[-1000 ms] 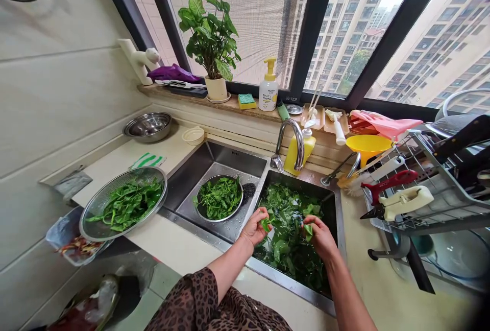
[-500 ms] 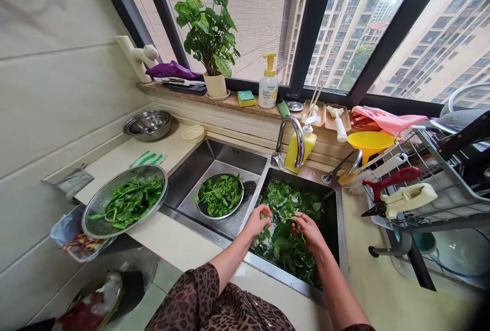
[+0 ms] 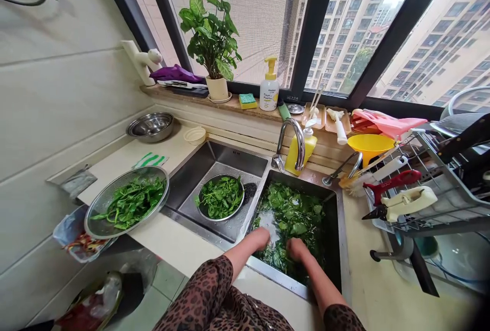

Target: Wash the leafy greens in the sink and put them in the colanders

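Green leafy vegetables (image 3: 298, 208) float in the water-filled right sink basin (image 3: 342, 249). My left hand (image 3: 262, 238) dips into the water at the basin's near left side, its fingers hidden below the surface. Among the leaves, a little to the right, my right hand (image 3: 294, 247) is also partly under water, and its fingers do not show. A metal bowl of greens (image 3: 221, 197) sits in the left basin (image 3: 184, 185). More greens (image 3: 133, 201) lie in a mesh strainer (image 3: 95, 226) on the counter at the left.
The faucet (image 3: 293, 132) arches over the right basin. A dish rack (image 3: 429, 167) with knives, red-handled and cream-handled tools stands at the right. Steel bowls (image 3: 150, 126) rest at the back left. A yellow soap bottle (image 3: 296, 155) stands behind the faucet.
Both hands have gone down from above the greens into the water, and their fingers are now hidden. The leaves have shifted, showing more open water near the left hand.
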Tool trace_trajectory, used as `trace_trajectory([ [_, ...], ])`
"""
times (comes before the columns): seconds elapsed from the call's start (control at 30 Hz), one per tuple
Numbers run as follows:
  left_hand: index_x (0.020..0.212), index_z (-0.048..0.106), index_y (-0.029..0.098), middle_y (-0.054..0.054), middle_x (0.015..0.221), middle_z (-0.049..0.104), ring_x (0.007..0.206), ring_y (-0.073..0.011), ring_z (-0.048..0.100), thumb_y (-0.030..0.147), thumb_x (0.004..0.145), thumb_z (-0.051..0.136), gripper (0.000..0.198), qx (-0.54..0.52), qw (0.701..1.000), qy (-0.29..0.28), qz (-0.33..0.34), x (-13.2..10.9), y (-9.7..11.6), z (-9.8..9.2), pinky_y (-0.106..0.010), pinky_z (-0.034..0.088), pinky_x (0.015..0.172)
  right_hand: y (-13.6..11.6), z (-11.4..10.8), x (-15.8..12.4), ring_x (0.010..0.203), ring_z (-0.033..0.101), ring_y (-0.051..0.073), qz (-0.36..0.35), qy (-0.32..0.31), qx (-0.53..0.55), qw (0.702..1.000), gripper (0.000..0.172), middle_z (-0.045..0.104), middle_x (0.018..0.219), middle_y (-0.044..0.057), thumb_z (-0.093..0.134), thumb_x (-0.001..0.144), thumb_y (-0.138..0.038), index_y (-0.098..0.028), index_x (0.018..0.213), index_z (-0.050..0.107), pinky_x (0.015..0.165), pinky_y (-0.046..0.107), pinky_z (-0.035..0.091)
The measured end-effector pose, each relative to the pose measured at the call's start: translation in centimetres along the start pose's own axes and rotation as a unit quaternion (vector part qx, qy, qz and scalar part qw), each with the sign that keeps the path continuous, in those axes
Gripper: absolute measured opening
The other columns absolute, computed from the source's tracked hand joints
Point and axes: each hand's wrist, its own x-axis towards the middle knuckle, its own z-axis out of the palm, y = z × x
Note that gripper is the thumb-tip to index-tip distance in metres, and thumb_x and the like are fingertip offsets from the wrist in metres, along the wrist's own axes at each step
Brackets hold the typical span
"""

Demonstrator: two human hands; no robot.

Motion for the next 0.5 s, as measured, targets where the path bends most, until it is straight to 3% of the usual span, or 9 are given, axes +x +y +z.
trace_trajectory([
  [0.13,0.056,0.06,0.017,0.007,0.046,0.045,0.046,-0.0093,0.043,0.012,0.043,0.077,0.022,0.041,0.999,-0.02,-0.028,-0.3,1.6,0.0,-0.024,0.041,0.054,0.5,-3.9,0.3,0.052,0.051,0.014,0.014,0.038,0.074,0.996,0.017,0.054,0.052,-0.001,0.046,0.068,-0.024,-0.021,0.061,0.062,0.053,0.025,0.036],
  [0.2,0.07,0.062,0.015,0.005,0.055,0.051,0.047,-0.0078,0.045,0.019,0.051,0.077,0.025,-0.014,0.999,-0.021,-0.045,-0.7,2.6,0.4,-0.022,0.04,0.053,0.2,-6.2,-0.2,0.046,0.042,0.011,0.027,0.067,0.188,0.979,0.021,0.05,0.054,-0.004,0.045,0.073,-0.034,-0.021,0.073,0.061,0.046,0.023,0.031],
  [0.27,0.077,0.059,0.015,0.003,0.062,0.053,0.05,-0.0076,0.049,0.023,0.056,0.076,0.028,-0.114,0.992,-0.023,-0.051,-1.2,3.5,0.8,-0.022,0.042,0.053,-0.5,-8.1,-1.0,0.042,0.034,0.007,0.029,0.07,0.324,0.943,0.025,0.046,0.056,-0.006,0.052,0.071,-0.044,-0.021,0.078,0.058,0.043,0.021,0.024],
  [0.37,0.078,0.055,0.015,0.003,0.065,0.054,0.054,-0.0083,0.054,0.02,0.057,0.076,0.031,-0.231,0.972,-0.025,-0.035,-2.1,4.8,1.5,-0.022,0.044,0.055,-2.1,-9.9,-2.6,0.043,0.03,0.005,0.008,0.022,0.411,0.911,0.032,0.044,0.058,-0.007,0.061,0.067,-0.048,-0.022,0.085,0.058,0.042,0.02,0.019],
  [0.5,0.08,0.054,0.016,0.002,0.068,0.055,0.056,-0.0098,0.056,0.017,0.06,0.074,0.029,-0.279,0.959,-0.028,-0.045,-2.9,6.0,2.2,-0.022,0.045,0.054,-4.7,-10.1,-3.9,0.057,0.045,0.011,-0.058,-0.046,0.368,0.927,0.049,0.058,0.076,-0.002,0.067,0.063,-0.045,-0.026,0.107,0.057,0.052,0.023,0.034],
])
